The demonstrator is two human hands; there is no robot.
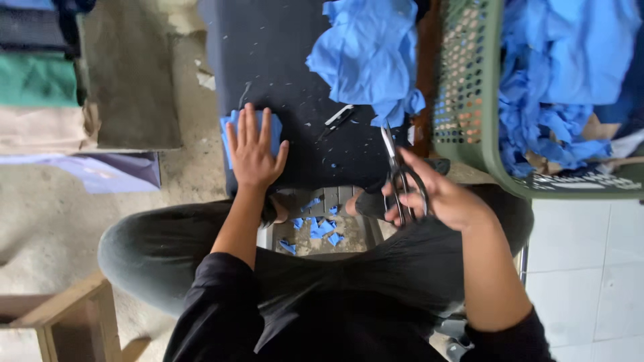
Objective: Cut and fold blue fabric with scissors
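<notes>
Pressing flat, the left hand (pixel 253 151) lies palm-down with fingers spread on a small stack of blue fabric pieces (pixel 236 127) at the near edge of the dark surface (pixel 282 53) — nothing is gripped, the cloth is merely held down. The right hand (pixel 446 198) is closed through the handles of a pair of scissors (pixel 396 167), whose blades point away from the person toward a loose heap of blue cloth (pixel 369 53) lying on the far part of the surface; the blades appear nearly together. A small black clip-like tool (pixel 337 119) rests on the surface between the two hands, apart from both. Right of the surface stands a green perforated basket (pixel 469 80), filled with more blue fabric. Blue offcuts (pixel 320 226) are scattered on the floor between the person's knees — just below the surface edge. Folded fabrics in green and beige (pixel 37 100) are stacked at the far left.
</notes>
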